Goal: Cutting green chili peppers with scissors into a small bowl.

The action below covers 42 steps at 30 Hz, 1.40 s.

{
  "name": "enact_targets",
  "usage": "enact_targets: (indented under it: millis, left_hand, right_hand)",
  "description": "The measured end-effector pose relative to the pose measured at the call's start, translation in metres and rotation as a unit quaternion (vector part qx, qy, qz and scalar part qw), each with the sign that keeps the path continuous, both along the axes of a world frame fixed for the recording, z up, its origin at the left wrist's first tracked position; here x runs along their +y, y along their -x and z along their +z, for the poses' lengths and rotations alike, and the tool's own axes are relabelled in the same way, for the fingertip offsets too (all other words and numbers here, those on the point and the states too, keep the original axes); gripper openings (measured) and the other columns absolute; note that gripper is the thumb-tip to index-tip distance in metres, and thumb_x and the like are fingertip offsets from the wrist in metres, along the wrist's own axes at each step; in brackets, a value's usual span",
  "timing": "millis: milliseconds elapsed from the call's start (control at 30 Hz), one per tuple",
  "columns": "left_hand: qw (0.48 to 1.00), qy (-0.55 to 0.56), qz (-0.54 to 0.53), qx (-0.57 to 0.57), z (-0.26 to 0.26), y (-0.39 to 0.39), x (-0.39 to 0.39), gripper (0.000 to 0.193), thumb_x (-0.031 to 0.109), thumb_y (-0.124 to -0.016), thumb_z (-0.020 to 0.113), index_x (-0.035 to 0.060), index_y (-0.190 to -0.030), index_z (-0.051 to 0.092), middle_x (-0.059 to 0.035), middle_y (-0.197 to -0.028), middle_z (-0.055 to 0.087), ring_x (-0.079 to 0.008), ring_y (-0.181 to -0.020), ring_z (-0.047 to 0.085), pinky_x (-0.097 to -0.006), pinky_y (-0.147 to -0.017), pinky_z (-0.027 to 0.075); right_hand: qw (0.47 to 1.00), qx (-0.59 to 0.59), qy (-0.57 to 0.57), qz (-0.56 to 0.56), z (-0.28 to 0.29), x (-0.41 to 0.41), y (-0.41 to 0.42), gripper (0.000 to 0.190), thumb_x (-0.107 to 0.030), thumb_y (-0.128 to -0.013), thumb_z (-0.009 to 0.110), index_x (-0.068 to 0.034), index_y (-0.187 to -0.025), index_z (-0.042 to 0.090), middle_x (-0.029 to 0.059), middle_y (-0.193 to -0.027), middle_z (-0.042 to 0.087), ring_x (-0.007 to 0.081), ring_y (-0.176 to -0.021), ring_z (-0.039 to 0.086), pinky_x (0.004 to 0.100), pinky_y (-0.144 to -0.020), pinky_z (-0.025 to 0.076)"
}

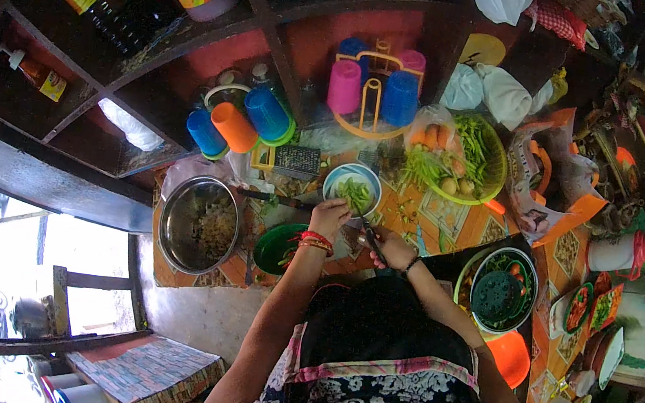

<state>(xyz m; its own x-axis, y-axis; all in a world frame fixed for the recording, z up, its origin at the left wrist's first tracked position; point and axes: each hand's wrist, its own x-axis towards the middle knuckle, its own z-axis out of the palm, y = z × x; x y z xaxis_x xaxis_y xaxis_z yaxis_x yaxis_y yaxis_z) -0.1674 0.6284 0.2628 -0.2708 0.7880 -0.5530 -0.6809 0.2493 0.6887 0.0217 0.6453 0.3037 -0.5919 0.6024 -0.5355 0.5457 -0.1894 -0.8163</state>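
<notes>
My left hand [330, 218], with red bracelets at the wrist, is at the near rim of a white bowl [336, 172] with a blue edge. Its fingers are pinched together on what looks like a piece of green vegetable, mostly hidden by the fingertips. Cut green vegetable pieces [354, 193] lie in the bowl. My right hand [395, 250] grips a knife [372, 240] by its dark handle, and the blade points towards my left fingertips. Left of my left forearm, a green bowl [270, 256] is partly covered by the arm.
A steel basin [167, 241] with food stands at the left table end. A box grater [297, 161] lies behind. A yellow-green basket [495, 185] holds vegetables, beside an orange-and-white bag [584, 207]. At right are a pot [532, 293] and an orange bowl [509, 359]. Cups [345, 87] hang on a rack.
</notes>
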Motion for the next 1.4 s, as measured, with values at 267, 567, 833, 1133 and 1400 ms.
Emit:
enact_targets:
  millis: [267, 567, 833, 1133, 1400]
  left_hand:
    - [0.997, -0.019, -0.003, 0.075, -0.002, -0.013, 0.004, 0.017, 0.004, -0.085, 0.053, -0.0083, -0.096, 0.052, -0.0169, -0.087, 0.056, -0.0277, -0.080, 0.058, -0.0313, -0.071, 0.053]
    - [1.000, -0.017, -0.020, 0.015, -0.015, -0.001, 0.005, 0.015, -0.001, -0.081, 0.055, -0.0095, -0.093, 0.057, -0.0097, -0.071, 0.058, -0.0142, -0.056, 0.053, -0.0257, -0.050, 0.042]
    - [0.942, 0.006, -0.186, 0.279, -0.008, -0.019, 0.011, 0.022, 0.007, -0.080, 0.058, -0.0068, -0.097, 0.055, -0.0152, -0.087, 0.059, -0.0222, -0.071, 0.058, -0.0292, -0.061, 0.048]
    - [0.806, -0.122, -0.124, 0.566, 0.008, -0.030, -0.025, 0.016, 0.004, -0.074, 0.056, 0.0019, -0.089, 0.061, -0.0166, -0.088, 0.062, -0.0304, -0.082, 0.060, -0.0350, -0.072, 0.047]
    - [0.581, 0.179, -0.326, 0.724, -0.087, 0.100, -0.132, 0.018, 0.013, -0.079, 0.048, 0.0024, -0.090, 0.057, -0.0219, -0.084, 0.061, -0.0354, -0.083, 0.060, -0.0437, -0.072, 0.049]
  right_hand:
    - [0.998, 0.017, 0.052, 0.022, -0.004, 0.006, -0.001, 0.055, -0.052, -0.083, 0.053, -0.006, -0.114, 0.047, 0.0016, -0.059, 0.049, 0.0097, -0.046, 0.051, 0.0247, -0.043, 0.041]
    - [0.995, -0.056, -0.064, 0.042, 0.006, 0.000, 0.004, 0.044, -0.043, -0.088, 0.050, -0.006, -0.110, 0.050, 0.0041, -0.059, 0.053, 0.0121, -0.048, 0.053, 0.0264, -0.044, 0.042]
    - [0.922, -0.038, -0.385, 0.000, -0.069, 0.013, -0.026, 0.040, -0.031, -0.089, 0.051, 0.000, -0.115, 0.047, 0.0108, -0.068, 0.057, 0.0175, -0.050, 0.056, 0.0324, -0.049, 0.046]
    - [0.948, -0.029, -0.289, -0.130, -0.026, 0.018, -0.026, 0.052, -0.041, -0.080, 0.062, 0.001, -0.109, 0.050, 0.0060, -0.062, 0.052, 0.0127, -0.045, 0.051, 0.0283, -0.043, 0.039]
    - [0.983, 0.059, -0.017, -0.172, 0.007, 0.004, -0.012, 0.041, -0.037, -0.079, 0.065, -0.004, -0.098, 0.050, 0.0008, -0.059, 0.050, 0.0090, -0.045, 0.050, 0.0237, -0.038, 0.039]
